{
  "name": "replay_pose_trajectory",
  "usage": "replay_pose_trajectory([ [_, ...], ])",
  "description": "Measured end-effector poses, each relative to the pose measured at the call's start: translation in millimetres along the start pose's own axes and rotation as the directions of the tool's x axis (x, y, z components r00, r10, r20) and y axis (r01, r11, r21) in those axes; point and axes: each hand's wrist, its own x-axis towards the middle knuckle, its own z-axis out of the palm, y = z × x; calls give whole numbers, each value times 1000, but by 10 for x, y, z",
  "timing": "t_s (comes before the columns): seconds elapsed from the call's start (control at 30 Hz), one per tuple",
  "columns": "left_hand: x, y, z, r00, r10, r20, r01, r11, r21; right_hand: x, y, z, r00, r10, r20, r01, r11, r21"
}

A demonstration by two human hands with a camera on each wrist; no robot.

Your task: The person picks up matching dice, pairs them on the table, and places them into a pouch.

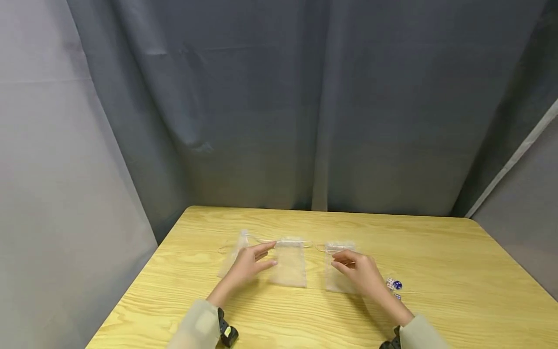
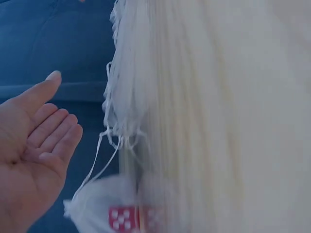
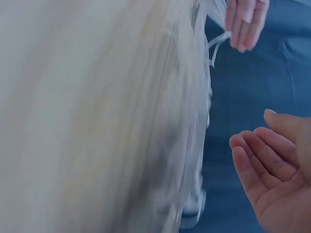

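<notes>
Three sheer white drawstring bags lie in a row on the table in the head view. My left hand [image 1: 248,264] is over the left bag [image 1: 231,254], its fingers reaching toward the middle bag [image 1: 291,269]. My right hand [image 1: 359,271] hovers over the right bag [image 1: 333,281], partly hiding it, with the fingers slightly bent and nothing held. In the left wrist view that palm faces up, and beside it is a white pouch [image 2: 92,199] with a red-and-white patterned piece [image 2: 123,218]. The right wrist view shows loosely bent, bare fingers [image 3: 248,170].
Small patterned pieces [image 1: 390,282] and a round blue piece [image 1: 397,285] sit right of my right hand. The wooden table [image 1: 436,252] ends at a grey curtain [image 1: 253,121] behind. Thin cords [image 1: 320,248] trail from the bags' tops. The wrist views are blurred.
</notes>
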Motion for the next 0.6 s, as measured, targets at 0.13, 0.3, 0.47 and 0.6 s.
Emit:
replay_pose_trajectory([
  [0.13,60,-27,18,997,13,78,-15,999,31,-175,133,-247,998,56,-33,-57,998,-41],
  [0.3,102,-98,49,988,23,150,-39,994,101,-348,281,-521,995,81,-62,-88,990,-113],
  [0.47,83,-169,93,975,11,221,-63,971,231,-494,407,-663,995,83,-50,-90,983,-160],
  [0.6,62,-182,138,972,18,236,-93,947,307,-587,480,-741,994,108,-17,-109,977,-184],
])
